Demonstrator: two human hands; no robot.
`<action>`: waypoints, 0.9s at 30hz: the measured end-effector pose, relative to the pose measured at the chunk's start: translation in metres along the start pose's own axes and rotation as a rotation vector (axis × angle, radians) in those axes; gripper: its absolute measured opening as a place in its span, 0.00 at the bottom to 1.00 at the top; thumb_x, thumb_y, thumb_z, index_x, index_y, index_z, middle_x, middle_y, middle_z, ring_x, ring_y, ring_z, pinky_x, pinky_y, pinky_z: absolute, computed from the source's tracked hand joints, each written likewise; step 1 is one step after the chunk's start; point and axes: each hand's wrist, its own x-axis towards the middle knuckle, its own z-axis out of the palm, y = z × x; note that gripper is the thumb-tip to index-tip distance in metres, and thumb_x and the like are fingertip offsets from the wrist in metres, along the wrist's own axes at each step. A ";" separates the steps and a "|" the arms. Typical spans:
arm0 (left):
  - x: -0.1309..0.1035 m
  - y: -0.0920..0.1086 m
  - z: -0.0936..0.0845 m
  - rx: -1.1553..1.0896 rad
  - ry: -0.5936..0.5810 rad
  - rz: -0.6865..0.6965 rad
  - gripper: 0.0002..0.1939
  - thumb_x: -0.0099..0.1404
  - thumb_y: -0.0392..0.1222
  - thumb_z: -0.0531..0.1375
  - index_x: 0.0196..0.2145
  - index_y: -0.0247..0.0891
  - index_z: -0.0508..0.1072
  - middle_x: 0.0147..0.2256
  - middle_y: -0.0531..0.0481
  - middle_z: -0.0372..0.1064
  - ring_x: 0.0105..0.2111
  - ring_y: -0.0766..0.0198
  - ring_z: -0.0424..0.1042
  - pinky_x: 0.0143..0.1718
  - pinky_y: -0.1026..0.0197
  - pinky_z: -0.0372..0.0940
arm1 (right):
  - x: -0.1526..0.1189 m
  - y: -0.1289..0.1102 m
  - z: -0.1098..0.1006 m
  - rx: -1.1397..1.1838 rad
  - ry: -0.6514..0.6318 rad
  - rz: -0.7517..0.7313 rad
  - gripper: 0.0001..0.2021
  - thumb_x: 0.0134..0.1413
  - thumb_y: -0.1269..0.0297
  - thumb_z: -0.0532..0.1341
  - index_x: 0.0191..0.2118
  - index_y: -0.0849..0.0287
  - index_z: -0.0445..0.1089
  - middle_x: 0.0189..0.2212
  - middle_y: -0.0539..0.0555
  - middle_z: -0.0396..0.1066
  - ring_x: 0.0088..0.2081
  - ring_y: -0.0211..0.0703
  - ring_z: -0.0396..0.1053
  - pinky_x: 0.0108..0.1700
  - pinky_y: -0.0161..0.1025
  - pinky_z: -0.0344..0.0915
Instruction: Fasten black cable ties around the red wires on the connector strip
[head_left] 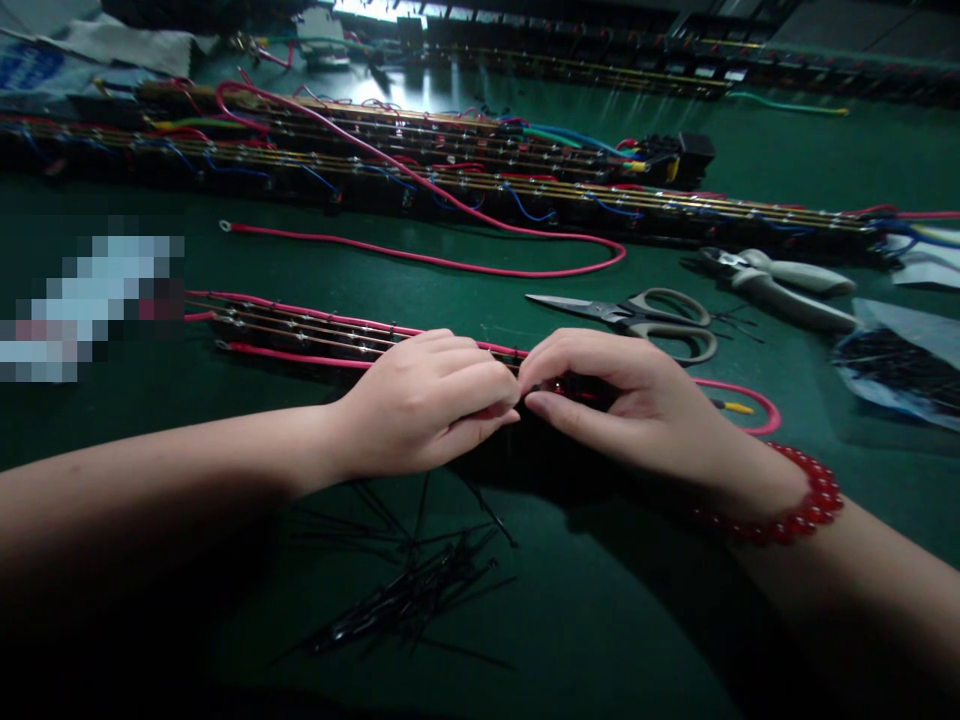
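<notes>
Curling over the wired strip (300, 338), left hand (435, 405) and right hand (637, 400) seemingly touch.

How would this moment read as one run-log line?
left hand: at wired strip | right hand: alongside, same strip | held item: unclear | nearby: loose black cable ties, scissors, cutting pliers

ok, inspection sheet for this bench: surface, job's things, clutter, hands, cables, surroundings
Surface: dark green tabletop, shadowed at the near side.
Job's things: wired strip, partly hidden from view.
Clutter: loose pile of black ties at the near side; scissors, pliers and filled plastic bag to the right.
Hands: left hand and right hand come together over the strip; anything pinched is hidden.
Cables: loose red cable loops behind the strip, ring terminal at its left end.
Surroundings: longer wired strips across the back; left edge partly pixelated, unreadable.
</notes>
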 end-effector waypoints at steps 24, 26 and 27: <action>0.000 0.002 -0.006 0.322 -0.205 -0.298 0.15 0.64 0.33 0.52 0.48 0.36 0.67 0.47 0.42 0.72 0.46 0.50 0.70 0.47 0.48 0.65 | 0.005 0.004 0.004 0.390 0.335 0.324 0.04 0.57 0.70 0.64 0.35 0.55 0.68 0.31 0.49 0.76 0.31 0.35 0.72 0.33 0.33 0.71; 0.000 0.002 -0.007 0.319 -0.208 -0.300 0.15 0.65 0.33 0.52 0.49 0.36 0.67 0.47 0.42 0.73 0.46 0.50 0.70 0.48 0.48 0.65 | 0.004 0.004 0.003 0.372 0.326 0.328 0.03 0.57 0.69 0.63 0.35 0.55 0.68 0.30 0.49 0.76 0.31 0.35 0.72 0.33 0.32 0.70; 0.001 0.002 -0.007 0.319 -0.209 -0.300 0.14 0.65 0.33 0.52 0.48 0.36 0.67 0.47 0.42 0.73 0.46 0.50 0.70 0.48 0.48 0.65 | 0.004 0.005 0.003 0.361 0.320 0.330 0.03 0.58 0.69 0.64 0.35 0.55 0.68 0.30 0.49 0.75 0.31 0.35 0.72 0.32 0.32 0.70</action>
